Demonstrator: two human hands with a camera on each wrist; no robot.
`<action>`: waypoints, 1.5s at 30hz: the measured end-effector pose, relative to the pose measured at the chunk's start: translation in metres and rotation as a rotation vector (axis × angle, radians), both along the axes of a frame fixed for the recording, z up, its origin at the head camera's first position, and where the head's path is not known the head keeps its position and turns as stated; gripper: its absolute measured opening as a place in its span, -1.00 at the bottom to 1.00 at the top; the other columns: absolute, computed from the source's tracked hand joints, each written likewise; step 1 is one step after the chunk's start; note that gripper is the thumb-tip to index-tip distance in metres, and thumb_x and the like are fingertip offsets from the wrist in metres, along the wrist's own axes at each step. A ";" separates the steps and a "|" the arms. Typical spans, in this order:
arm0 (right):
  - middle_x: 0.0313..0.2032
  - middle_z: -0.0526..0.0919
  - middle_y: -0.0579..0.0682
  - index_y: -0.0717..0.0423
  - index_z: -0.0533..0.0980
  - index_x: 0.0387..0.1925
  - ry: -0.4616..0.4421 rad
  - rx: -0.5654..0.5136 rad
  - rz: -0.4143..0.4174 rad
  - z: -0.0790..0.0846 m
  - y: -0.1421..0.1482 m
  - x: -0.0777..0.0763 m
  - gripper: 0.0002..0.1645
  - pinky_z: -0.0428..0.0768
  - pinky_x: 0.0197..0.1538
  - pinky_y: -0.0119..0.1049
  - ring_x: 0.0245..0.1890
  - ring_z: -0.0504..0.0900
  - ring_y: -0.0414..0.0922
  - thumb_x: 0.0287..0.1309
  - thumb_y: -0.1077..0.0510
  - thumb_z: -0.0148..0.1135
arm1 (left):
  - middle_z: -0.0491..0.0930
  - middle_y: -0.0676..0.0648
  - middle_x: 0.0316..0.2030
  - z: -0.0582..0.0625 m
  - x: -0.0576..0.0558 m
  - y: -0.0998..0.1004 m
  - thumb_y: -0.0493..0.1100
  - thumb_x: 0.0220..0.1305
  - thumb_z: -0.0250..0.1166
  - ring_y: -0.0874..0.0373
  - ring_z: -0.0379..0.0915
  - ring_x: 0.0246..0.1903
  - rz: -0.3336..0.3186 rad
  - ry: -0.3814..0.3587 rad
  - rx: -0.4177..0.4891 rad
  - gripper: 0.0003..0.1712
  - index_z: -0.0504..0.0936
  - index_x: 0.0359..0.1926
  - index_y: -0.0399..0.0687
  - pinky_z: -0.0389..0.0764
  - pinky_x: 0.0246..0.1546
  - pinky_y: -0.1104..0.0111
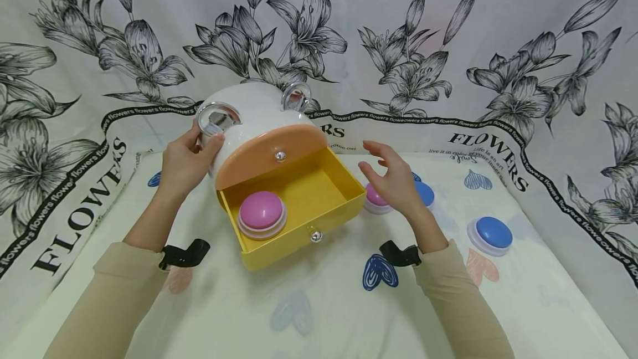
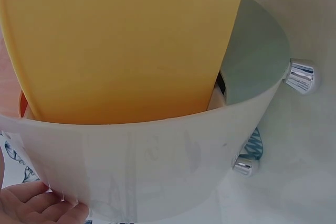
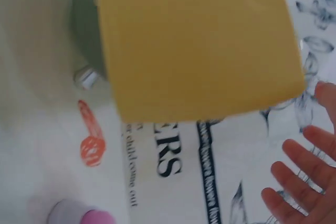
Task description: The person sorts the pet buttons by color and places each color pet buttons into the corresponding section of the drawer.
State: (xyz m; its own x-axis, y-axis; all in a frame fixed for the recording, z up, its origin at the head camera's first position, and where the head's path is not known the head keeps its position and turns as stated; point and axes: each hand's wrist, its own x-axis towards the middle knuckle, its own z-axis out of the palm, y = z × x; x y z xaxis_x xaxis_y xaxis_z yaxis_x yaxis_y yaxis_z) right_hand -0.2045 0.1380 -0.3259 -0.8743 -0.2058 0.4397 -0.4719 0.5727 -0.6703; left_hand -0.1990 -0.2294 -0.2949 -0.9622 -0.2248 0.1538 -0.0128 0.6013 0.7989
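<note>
In the middle of the table, from the head camera, here's the white box [image 1: 255, 105], two silver rings [image 1: 217, 119] up on top, and the left hand [image 1: 186, 160] has it clamped by the side, thumb at the front just beside the nearer ring. Below the orange panel [image 1: 249, 164] with its little knob [image 1: 281, 156], the yellow drawer [image 1: 326, 184] stands pulled out, and there's a pink button [image 1: 261, 210] sitting inside, towards the left! Over on the right, the right hand [image 1: 397, 183] hangs in the air just beside the drawer's corner, thumb and fingers apart. Partly behind it, a second pink button [image 1: 375, 197] and a blue button [image 1: 425, 194]; further right, well apart, another blue button [image 1: 493, 231] on the heart-print cloth [image 1: 329, 314].

Across to the left wrist: we're looking up at the drawer's underside, the box's white wall curving round it, left fingers against that wall at the lower corner, two silver stubs [image 2: 302, 76] poking out to the right.

And the right wrist: the drawer's underside again, right-hand fingers spread wide, thumb tip near the drawer's edge, a pink button peeping in at the bottom.
</note>
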 end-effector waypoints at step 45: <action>0.35 0.07 0.23 0.14 -0.11 0.42 -0.502 0.119 -0.216 -0.116 0.042 -0.027 0.02 0.39 0.19 0.04 0.26 0.21 0.17 0.11 -0.14 0.17 | 0.18 -0.13 0.33 0.000 0.001 0.001 0.38 0.16 0.01 -0.09 0.34 0.09 -0.010 0.020 0.027 -0.10 0.05 0.40 0.08 0.54 -0.07 0.10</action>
State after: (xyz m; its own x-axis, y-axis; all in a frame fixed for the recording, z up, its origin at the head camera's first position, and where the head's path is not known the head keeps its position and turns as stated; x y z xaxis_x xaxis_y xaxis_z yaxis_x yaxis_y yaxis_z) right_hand -0.2316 0.1797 -0.4423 -0.9982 -0.0219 -0.0563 0.0244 0.7061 -0.7077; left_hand -0.1985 -0.2282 -0.2950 -0.9612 -0.2193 0.1673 0.0095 0.5798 0.8147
